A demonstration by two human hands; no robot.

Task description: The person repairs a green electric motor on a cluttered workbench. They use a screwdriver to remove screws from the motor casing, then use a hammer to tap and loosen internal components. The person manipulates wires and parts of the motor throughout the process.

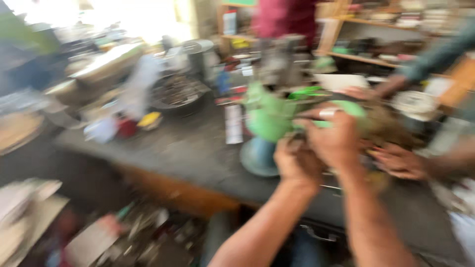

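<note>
Scanning from the left, you pass a cluttered workbench [188, 148] with a dark bowl of small parts [177, 94], then reach the green machine [269, 118] standing on its round base near the bench's front edge. Your left hand [296, 165] presses in low against it, fingers curled, though blur hides what they grip. Your right hand [334, 138] wraps over the green part, seemingly to steady it. Farther right, another person's hand [401, 160] rests open beside yours.
</note>
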